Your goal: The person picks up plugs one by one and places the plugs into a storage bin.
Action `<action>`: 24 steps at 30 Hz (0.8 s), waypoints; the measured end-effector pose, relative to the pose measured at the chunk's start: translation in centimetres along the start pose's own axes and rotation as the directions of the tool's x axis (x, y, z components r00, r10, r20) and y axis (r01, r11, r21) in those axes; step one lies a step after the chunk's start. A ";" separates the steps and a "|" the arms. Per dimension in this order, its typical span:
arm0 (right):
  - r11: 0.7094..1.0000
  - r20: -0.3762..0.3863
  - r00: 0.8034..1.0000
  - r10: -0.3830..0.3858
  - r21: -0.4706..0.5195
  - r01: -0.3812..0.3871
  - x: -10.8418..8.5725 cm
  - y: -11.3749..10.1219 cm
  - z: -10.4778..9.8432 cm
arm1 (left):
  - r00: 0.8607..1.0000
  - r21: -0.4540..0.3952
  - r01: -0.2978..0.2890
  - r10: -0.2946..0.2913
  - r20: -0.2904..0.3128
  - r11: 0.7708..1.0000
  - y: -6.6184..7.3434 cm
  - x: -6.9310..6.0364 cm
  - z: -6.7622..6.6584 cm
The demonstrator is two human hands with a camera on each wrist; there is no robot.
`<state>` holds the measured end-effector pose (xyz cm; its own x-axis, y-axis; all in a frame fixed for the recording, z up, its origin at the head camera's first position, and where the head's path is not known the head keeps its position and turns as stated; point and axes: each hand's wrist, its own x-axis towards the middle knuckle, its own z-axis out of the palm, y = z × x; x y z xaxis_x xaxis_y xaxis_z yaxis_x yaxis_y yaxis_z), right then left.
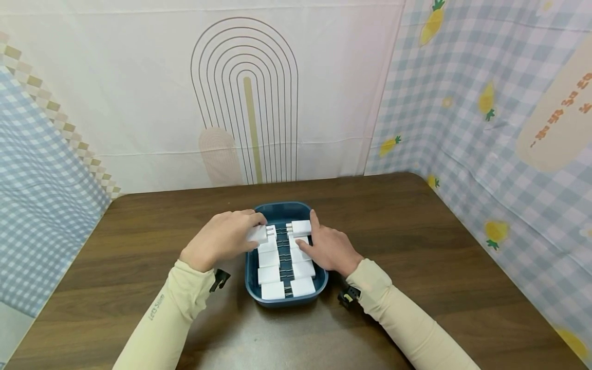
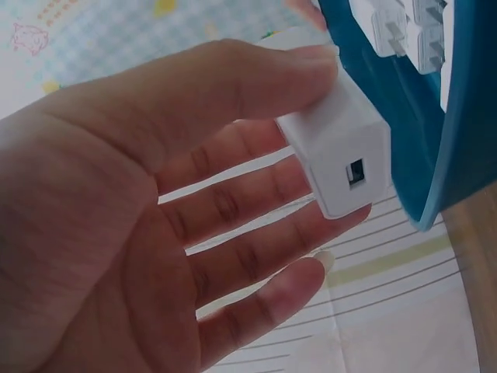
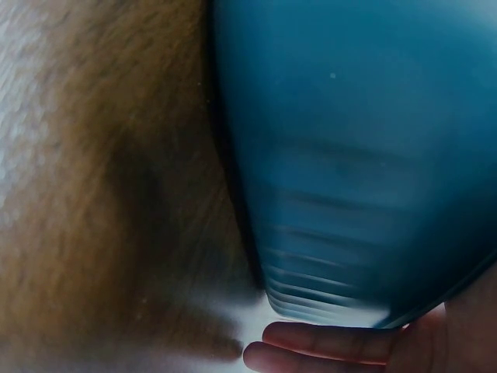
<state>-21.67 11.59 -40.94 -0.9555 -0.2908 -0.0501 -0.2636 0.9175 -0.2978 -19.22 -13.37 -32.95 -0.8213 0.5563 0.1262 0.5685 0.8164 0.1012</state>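
My left hand (image 1: pixel 229 237) pinches a white USB charger (image 2: pixel 345 140) between thumb and fingers at the left rim of a blue plastic bin (image 1: pixel 287 301). The charger's USB port faces the left wrist camera. In the bin, more white chargers (image 1: pixel 273 291) lie in two columns, their metal prongs pointing inward toward a narrow middle gap. My right hand (image 1: pixel 333 250) holds the bin's right side, thumb over the inside near the chargers and fingers along the outer wall. Two of those fingers (image 3: pixel 326 342) show beside the wall in the right wrist view. The thumb's exact contact cannot be told.
The bin stands on a dark wooden table (image 1: pixel 398 221). Behind it hangs a white cloth (image 1: pixel 333 103) with an arch pattern; blue checked cloths (image 1: pixel 467 128) hang at both sides. Black wrist cameras (image 1: pixel 349 296) sit below both hands.
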 end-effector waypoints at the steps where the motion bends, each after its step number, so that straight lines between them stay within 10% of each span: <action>1: 1.000 0.002 1.000 0.001 0.001 -0.001 0.0 0.0 0.0 | 1.000 0.000 -0.007 0.007 0.006 1.000 0.1 0.1 0.1; 24: 1.000 0.014 1.000 0.001 -0.007 -0.001 0.1 0.0 0.0 | 0.976 -0.009 0.042 -0.039 0.215 0.999 1.6 1.3 2.0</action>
<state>-21.80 11.58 -40.95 -0.9537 -0.2938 -0.0637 -0.2637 0.9195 -0.2916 -19.52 -11.02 -34.59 -0.8338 0.5441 -0.0932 0.5338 0.8377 0.1153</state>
